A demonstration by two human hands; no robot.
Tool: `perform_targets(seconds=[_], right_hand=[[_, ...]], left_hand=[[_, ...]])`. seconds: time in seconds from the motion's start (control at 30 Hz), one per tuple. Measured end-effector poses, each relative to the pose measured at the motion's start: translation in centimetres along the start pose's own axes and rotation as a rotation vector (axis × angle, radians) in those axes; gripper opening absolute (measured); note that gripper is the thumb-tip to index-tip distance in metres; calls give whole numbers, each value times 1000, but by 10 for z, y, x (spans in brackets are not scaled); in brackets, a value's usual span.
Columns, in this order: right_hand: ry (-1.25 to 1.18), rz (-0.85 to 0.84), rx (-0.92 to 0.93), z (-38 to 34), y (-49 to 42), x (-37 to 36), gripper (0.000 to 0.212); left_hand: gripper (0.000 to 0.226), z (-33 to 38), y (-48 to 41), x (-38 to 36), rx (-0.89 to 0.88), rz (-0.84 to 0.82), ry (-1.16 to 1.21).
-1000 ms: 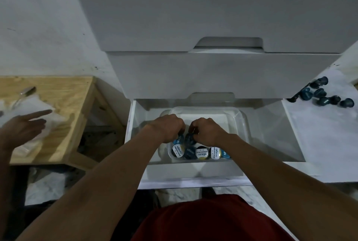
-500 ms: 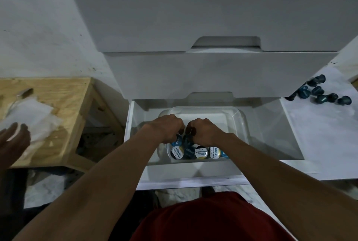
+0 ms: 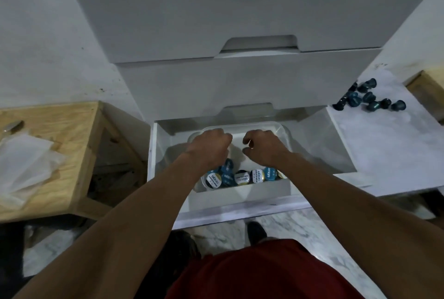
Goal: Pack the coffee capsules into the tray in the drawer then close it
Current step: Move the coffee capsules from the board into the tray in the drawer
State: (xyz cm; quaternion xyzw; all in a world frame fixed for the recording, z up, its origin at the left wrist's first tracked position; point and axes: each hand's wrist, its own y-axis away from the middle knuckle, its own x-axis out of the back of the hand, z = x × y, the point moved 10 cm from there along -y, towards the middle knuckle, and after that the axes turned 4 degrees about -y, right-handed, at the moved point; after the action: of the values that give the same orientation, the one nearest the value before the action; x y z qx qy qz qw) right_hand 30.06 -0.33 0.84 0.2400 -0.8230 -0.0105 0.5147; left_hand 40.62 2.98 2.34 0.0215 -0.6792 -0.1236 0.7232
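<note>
The bottom white drawer (image 3: 240, 199) stands pulled out. Inside it sits a clear plastic tray (image 3: 281, 128). Several blue and white-topped coffee capsules (image 3: 242, 177) lie along the tray's near edge. My left hand (image 3: 211, 143) and my right hand (image 3: 263, 147) hover over the middle of the tray, just beyond the capsules, knuckles up and fingers curled under. Nothing shows in either hand. More dark blue loose capsules (image 3: 367, 100) are scattered on the white surface to the right of the drawer.
Two shut drawers (image 3: 240, 82) rise above the open one. A wooden table (image 3: 72, 130) with clear plastic bags (image 3: 21, 159) stands at the left. A wooden box corner (image 3: 430, 92) shows at the far right. My feet are on the marble floor below.
Both my hands have lifted off the capsules and moved a little apart, farther back over the tray. The other person's hand at the left has left the view.
</note>
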Motion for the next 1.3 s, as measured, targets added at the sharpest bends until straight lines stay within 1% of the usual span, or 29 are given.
perform_targets(seconds=[0.13,0.3,0.4,0.5,0.57,0.67,0.73,0.8,0.9,1.07,1.3], right_hand=[[40,186,-62,32,27,50,31],[45,403,-120,85,68,114,35],[43,468,-175,130,89,147,40],[63,526,-187,177,109,177,42],[72,558,-187,208,121,195,43],[89,559,-164,256,134,215,44],[104,541,-148,290,139,228,42],[108,513,-159,324,144,238,39],[151,469,-146,361,148,250,38],[223,401,-64,396,132,260,39],[187,363,-30,420,81,257,40]], left_hand=[[33,51,-8,25,-53,117,54],[34,135,-22,55,-203,221,50],[33,186,-34,69,-269,264,61],[32,238,-48,84,-332,338,62],[35,272,-58,91,-353,387,69],[41,318,-81,92,-342,445,52],[39,345,-99,87,-298,468,36],[38,369,-112,79,-260,454,18],[34,397,-127,75,-231,479,-10],[34,417,-151,63,-162,458,-82],[35,418,-202,37,-120,381,-61]])
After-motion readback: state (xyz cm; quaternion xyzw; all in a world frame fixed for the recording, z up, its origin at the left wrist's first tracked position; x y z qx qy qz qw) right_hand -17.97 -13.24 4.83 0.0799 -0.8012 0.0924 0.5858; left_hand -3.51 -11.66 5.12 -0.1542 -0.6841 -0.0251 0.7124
